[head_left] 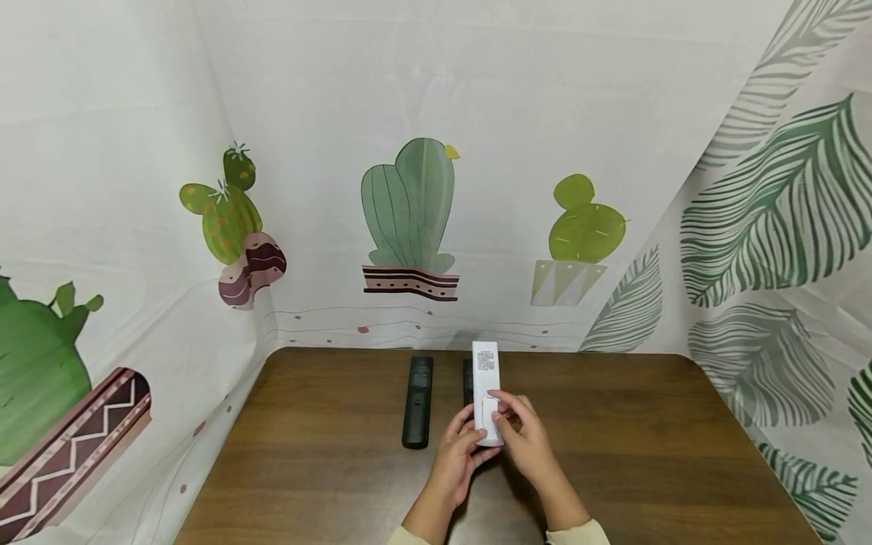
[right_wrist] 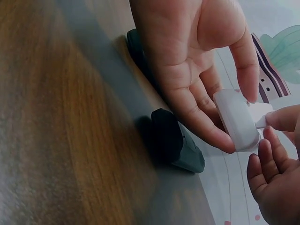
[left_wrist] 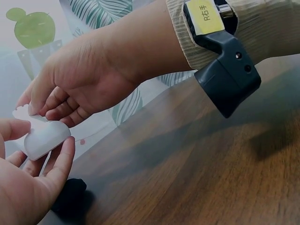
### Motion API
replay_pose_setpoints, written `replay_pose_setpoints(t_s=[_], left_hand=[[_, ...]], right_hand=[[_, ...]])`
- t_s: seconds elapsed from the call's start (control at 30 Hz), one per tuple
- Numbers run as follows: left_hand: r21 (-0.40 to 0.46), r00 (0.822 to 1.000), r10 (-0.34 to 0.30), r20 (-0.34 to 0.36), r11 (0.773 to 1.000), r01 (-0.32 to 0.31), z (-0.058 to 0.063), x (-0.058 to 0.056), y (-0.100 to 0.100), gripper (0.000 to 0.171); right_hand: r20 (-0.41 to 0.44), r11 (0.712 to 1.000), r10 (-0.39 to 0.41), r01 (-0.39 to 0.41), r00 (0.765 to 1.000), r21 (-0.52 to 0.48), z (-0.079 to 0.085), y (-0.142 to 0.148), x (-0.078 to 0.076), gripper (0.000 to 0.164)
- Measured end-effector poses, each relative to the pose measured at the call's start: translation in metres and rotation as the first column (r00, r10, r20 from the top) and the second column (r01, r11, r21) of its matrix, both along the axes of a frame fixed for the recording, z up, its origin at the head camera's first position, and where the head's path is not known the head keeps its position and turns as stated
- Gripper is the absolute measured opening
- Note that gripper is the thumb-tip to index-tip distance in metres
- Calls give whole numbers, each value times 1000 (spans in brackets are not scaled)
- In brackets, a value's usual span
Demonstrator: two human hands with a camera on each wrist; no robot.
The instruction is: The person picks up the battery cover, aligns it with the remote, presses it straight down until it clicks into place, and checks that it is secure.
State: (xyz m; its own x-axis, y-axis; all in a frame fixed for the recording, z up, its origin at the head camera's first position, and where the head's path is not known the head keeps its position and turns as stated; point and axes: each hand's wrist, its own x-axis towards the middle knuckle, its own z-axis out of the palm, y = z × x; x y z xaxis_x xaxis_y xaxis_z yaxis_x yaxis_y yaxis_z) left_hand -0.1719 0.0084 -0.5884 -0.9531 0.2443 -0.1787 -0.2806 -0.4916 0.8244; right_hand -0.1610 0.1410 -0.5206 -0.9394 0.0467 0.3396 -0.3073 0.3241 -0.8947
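Observation:
A white remote control (head_left: 485, 371) is held above the table, its back with a printed label turned up. My left hand (head_left: 453, 463) grips its lower end, thumb on the near edge and fingers underneath. With thumb and finger, my right hand (head_left: 533, 446) pinches the white battery cover (head_left: 489, 420) at the remote's lower half. In the right wrist view that cover (right_wrist: 262, 117) stands slightly raised off the remote (right_wrist: 236, 119). Inside the battery compartment cannot be seen.
One black remote (head_left: 417, 403) lies on the brown wooden table (head_left: 327, 454), left of my hands. A second black remote (head_left: 468, 382) lies partly hidden behind the white one. Behind the table hangs a white cloth (head_left: 504, 91) printed with cacti and leaves.

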Motion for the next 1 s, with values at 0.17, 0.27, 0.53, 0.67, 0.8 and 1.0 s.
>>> replay_pose_setpoints(t_s=[0.17,0.27,0.53,0.67,0.8,1.0], left_hand=[[-7,1000,-4,3,1000,4,-2,0,0,62],[-8,1000,-9,0,1000,9,-3,-1,0,63],[-7,1000,-15,-1,1000,15,0,0,2,64],[-13,1000,-14,-3,1000,14,1,0,2,65],[-13,1000,-12,0,1000,12,0,0,1,64],[-12,1000,-8,5,1000,8,0,0,1,63]], right_hand=[[-8,1000,-12,12,1000,29,-1,1,-1,33],[-13,999,-18,19,1000,32,-2,1,-1,33],[12,999,-22,22,1000,30,-2,2,-1,33],[10,999,-37,37,999,36,-13,2,-5,34],[10,998,-61,61,998,33,-30,5,-13,37],[97,993,-116,118,988,-18,-35,9,-18,45]])
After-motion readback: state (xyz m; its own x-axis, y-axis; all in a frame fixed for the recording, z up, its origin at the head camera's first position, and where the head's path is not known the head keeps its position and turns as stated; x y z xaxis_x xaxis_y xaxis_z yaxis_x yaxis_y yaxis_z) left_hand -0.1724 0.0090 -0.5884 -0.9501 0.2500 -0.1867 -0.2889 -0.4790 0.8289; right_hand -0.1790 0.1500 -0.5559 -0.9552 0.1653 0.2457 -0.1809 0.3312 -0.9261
